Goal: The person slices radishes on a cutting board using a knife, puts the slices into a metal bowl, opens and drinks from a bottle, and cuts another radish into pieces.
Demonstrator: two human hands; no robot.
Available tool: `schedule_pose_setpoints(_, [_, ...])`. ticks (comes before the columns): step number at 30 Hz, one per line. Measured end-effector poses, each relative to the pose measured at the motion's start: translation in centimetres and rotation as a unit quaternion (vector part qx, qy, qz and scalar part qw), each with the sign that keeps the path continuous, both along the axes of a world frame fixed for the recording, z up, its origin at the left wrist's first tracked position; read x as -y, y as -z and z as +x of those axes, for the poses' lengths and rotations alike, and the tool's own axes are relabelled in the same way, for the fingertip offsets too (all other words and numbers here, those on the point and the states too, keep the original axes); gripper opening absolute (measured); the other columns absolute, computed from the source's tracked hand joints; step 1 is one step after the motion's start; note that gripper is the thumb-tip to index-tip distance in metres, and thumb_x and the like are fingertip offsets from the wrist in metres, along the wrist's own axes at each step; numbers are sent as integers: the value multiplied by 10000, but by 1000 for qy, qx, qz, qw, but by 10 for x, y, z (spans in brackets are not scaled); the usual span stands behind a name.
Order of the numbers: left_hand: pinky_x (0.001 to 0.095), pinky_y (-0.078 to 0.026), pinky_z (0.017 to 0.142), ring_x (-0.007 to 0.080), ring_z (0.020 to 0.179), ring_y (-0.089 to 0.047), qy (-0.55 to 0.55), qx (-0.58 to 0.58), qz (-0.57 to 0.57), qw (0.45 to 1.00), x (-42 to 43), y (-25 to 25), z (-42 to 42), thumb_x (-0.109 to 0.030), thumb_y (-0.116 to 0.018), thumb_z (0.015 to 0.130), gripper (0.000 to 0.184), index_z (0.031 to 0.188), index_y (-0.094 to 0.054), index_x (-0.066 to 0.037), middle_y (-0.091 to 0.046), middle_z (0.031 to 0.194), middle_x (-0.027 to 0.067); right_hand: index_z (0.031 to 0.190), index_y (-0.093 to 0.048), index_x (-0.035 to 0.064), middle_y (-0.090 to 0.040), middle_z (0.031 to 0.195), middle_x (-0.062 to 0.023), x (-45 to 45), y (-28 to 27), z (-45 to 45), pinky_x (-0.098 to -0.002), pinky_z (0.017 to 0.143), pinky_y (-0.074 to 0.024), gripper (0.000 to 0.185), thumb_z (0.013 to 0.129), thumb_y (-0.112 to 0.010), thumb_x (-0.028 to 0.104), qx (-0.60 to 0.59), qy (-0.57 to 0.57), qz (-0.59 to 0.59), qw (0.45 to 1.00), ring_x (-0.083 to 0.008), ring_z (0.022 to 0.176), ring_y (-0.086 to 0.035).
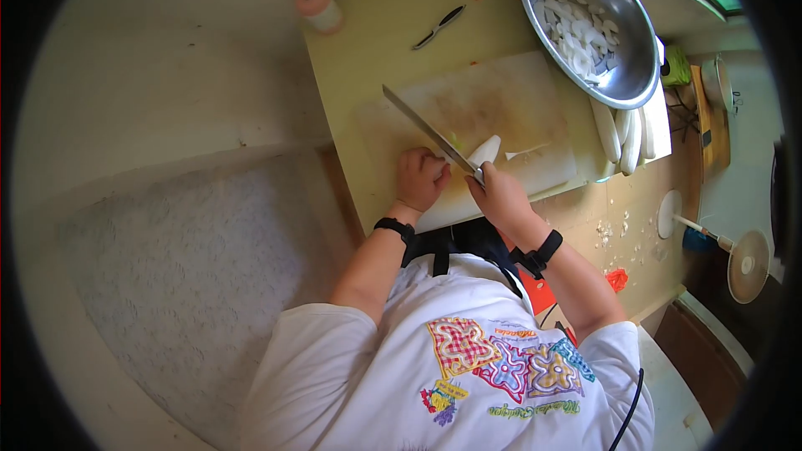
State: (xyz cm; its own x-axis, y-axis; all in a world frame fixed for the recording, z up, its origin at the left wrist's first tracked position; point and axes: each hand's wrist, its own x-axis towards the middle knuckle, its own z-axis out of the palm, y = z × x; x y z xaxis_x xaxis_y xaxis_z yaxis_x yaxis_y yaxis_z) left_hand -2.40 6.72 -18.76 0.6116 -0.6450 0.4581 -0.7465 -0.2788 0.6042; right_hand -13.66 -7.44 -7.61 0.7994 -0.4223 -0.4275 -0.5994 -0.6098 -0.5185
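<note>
Grips the handle of a long knife point(426, 128) in the right hand point(503, 197) near the centre of the frame, with fingers closed firmly around it. Rests the left hand point(422, 179) at the lower left of the cutting board point(493, 88), just left of the blade, with fingers curled in toward the palm; cannot tell between an empty curl and a grip on something small.

Just above the right hand, across the blade from the left fingers, a tapered white vegetable piece point(485, 150): smooth, pale, blunt at the upper end. Cannot tell about its contact with the blade or fingertips. Beside the blade, a small green scrap point(457, 142); farther right, a thin white sliver point(522, 152), flat and narrow.

For the knife, a straight, narrow metal blade, slanting toward the upper left. For the board, a whitish rectangle with brownish stains, on a smooth, pale yellow table point(351, 54). At the upper right, a round, shiny metal bowl point(642, 54) with curved white slices point(576, 40) inside; just below it, long, smooth white vegetables point(622, 135), side by side. At the upper left, a white bottle with a pink top point(319, 11); right of it, a slim dark-and-silver tool point(439, 27).
</note>
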Motion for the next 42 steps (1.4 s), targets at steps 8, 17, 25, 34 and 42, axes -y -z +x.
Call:
schedule_pose_setpoints(8, [430,-475,765,330,886,-572,0,-4,-18,1000,2,0,1,-79,-788,678,306,922,-615,-143,-587,948,99,956,-529,-12,-632,776,-276,1,-12,-53,-535,643,-467,288,955,-600,267,15,52,64,996,-485,752,-603])
schedule_pose_setpoints(17, [436,-473,767,328,884,-569,21,7,-8,1000,-2,-1,3,-95,-782,685,273,895,-615,-145,-578,964,86,971,-534,7,-651,785,-230,-3,-56,-110,-466,649,-498,240,955,-619,231,-87,81,77,990,-432,756,-640])
schedule_pose_setpoints(25, [433,-471,768,325,886,-564,40,-14,-3,999,-2,1,8,-117,-777,691,235,874,-631,-140,-574,981,87,986,-570,-18,-593,707,-231,-1,-40,-110,-445,592,-457,264,961,-629,239,-64,78,65,993,-415,647,-585])
schedule_pose_setpoints(34, [429,-478,764,334,897,-567,47,7,3,999,-5,3,8,-134,-772,710,244,907,-629,-139,-589,982,104,917,-521,-7,-641,753,-266,-11,10,-40,-533,647,-474,294,957,-598,274,-15,65,25,997,-464,739,-624])
schedule_pose_setpoints(42, [433,-486,773,342,911,-568,40,9,1,999,-4,5,6,-141,-763,720,237,915,-628,-143,-590,1002,113,955,-542,-8,-650,795,-281,-14,26,16,-552,688,-490,341,968,-564,331,8,56,-7,998,-479,782,-628])
